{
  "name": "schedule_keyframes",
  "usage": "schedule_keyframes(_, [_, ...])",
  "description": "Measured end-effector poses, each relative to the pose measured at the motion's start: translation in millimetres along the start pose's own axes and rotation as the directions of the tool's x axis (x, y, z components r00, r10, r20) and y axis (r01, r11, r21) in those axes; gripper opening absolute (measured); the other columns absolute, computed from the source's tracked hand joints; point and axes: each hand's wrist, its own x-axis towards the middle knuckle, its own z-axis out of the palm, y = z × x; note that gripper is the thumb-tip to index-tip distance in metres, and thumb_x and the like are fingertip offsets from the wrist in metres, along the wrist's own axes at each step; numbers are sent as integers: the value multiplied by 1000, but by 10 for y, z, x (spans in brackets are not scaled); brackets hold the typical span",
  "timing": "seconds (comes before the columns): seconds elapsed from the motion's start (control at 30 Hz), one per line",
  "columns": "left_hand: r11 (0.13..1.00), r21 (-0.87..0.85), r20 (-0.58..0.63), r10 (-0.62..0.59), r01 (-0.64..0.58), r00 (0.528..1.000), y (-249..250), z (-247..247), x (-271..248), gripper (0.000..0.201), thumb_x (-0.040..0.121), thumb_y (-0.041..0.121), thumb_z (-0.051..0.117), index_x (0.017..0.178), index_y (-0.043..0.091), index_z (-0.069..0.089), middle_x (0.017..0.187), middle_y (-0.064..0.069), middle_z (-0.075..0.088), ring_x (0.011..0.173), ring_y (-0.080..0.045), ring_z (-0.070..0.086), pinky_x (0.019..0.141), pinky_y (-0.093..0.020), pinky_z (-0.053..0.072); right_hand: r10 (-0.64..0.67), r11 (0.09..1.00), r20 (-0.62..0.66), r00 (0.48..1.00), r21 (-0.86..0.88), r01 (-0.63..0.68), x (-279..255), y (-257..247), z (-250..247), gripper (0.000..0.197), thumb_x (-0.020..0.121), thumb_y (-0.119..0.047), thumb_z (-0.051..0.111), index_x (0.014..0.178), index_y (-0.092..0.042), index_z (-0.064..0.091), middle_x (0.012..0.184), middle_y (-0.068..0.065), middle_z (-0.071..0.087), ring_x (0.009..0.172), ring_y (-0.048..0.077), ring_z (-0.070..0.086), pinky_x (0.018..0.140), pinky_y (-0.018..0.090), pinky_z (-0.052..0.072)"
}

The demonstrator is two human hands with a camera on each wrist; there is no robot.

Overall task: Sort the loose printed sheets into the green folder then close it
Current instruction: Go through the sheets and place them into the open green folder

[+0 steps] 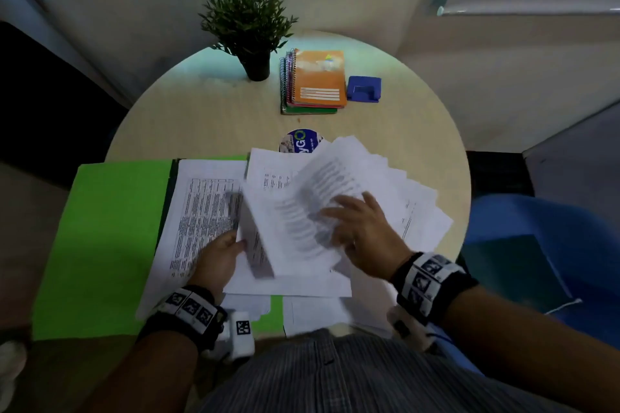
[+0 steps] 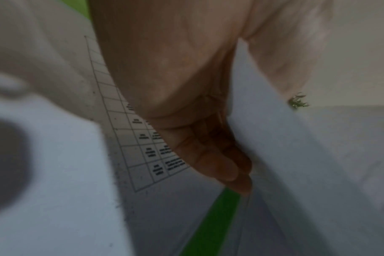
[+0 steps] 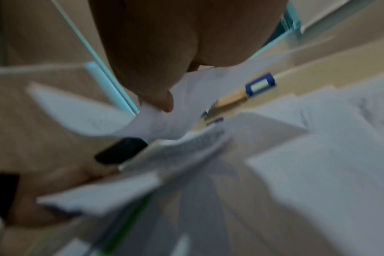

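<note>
The green folder (image 1: 110, 228) lies open on the left of the table, and a printed table sheet (image 1: 201, 211) rests on its right half. Loose printed sheets (image 1: 409, 191) are fanned out to the right. Between them one printed sheet (image 1: 295, 211) is raised and blurred. My left hand (image 1: 231, 245) pinches its near left edge; the left wrist view shows the fingers (image 2: 219, 164) against the paper (image 2: 318, 155). My right hand (image 1: 362, 228) holds its right side, fingers spread on top. The thumb (image 3: 164, 102) shows beneath it in the right wrist view.
A potted plant (image 1: 248, 27), a stack of spiral notebooks (image 1: 315, 80) and a blue hole punch (image 1: 364, 89) stand at the back of the round table (image 1: 201, 111). A round printed disc (image 1: 300, 141) lies just beyond the sheets. A blue seat (image 1: 536, 245) is at the right.
</note>
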Motion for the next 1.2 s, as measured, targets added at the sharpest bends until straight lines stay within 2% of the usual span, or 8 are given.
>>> schedule_keyframes(0.23, [991,-33,38,-131,133,991,-54,-146,-35,21,95,13,56,106,8,73,113,-22,72,101,-40,69,97,-63,49,13,998,88,996,54,-18,-251,-3,223,34,71,-2,75,73,-36,76,151,-4,54,149,35,35,108,81,23])
schedule_keyframes(0.53, [980,125,67,-163,154,984,129,-408,149,20,100,4,51,98,5,71,102,-13,70,98,-24,70,80,-25,51,-367,922,320,874,1,387,-162,-179,187,21,72,-16,80,75,-37,80,152,-12,53,147,30,40,114,75,20])
schedule_keyframes(0.6, [975,162,95,-168,152,981,170,-402,160,26,99,23,59,118,8,68,118,-8,68,105,-12,66,97,-23,47,-367,912,370,853,-38,409,-68,-159,235,25,70,-15,82,77,-38,80,154,-12,51,148,30,38,116,73,20])
schedule_keyframes(0.7, [947,319,233,-126,47,964,178,-313,175,67,77,65,71,126,19,67,121,2,71,111,-20,66,105,-40,47,-311,926,390,866,-81,369,104,-107,273,36,72,-13,81,94,-42,81,155,-5,50,149,32,37,117,72,20])
schedule_keyframes(0.87, [861,488,167,71,-145,983,66,-249,146,30,79,36,82,104,23,73,100,3,75,90,-20,70,85,-38,56,50,993,96,994,-109,-40,272,165,172,49,91,-22,69,136,-38,61,158,5,45,145,34,41,114,65,34])
schedule_keyframes(0.93, [932,355,35,70,-77,997,-18,-404,202,37,68,45,82,96,22,76,97,1,77,90,-24,73,89,-48,58,411,911,43,910,-3,-412,251,367,105,70,86,-26,74,150,-30,48,157,10,43,142,36,42,113,54,40])
schedule_keyframes(1.0, [968,250,-68,50,-31,996,-116,-572,262,41,67,44,82,98,18,77,97,-1,78,92,-25,73,92,-53,56,719,681,115,686,84,-727,216,530,36,88,80,-30,81,156,-24,36,152,14,44,137,37,46,109,47,44])
schedule_keyframes(1.2, [994,101,-155,-36,52,987,-297,-602,250,19,82,17,76,101,14,72,100,-8,76,94,-30,71,96,-54,53,901,362,259,349,-3,-932,361,465,58,107,64,-51,87,148,-23,27,135,18,50,125,42,54,100,49,51])
